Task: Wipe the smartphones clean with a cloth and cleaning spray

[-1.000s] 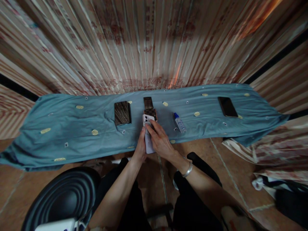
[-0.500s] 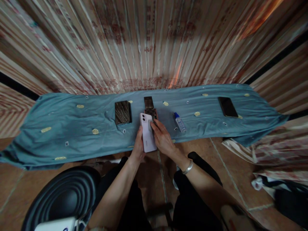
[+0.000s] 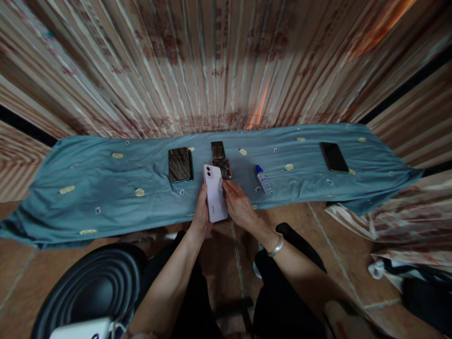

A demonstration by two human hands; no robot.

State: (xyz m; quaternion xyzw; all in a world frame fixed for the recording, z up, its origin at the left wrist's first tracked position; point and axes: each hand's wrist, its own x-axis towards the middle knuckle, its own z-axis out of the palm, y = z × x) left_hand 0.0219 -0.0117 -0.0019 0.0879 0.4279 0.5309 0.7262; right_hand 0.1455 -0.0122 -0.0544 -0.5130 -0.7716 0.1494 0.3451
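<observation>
At the near edge of the blue cloth, the left hand grasps a white phone back-up, steadying it, while the right hand pinches its right side. Beyond lie a dark phone, an opened handset and a small bottle.

Both forearms were bare to well above the wrist, with no sleeve showing on either. The left hand carried no ring or band that could be made out. The right hand had a plain, rounded silver metal bangle sitting loosely around its wrist. Below the arms the legs were clad in black trousers, dark and unpatterned, their fabric hard to tell in the dim light.
</observation>
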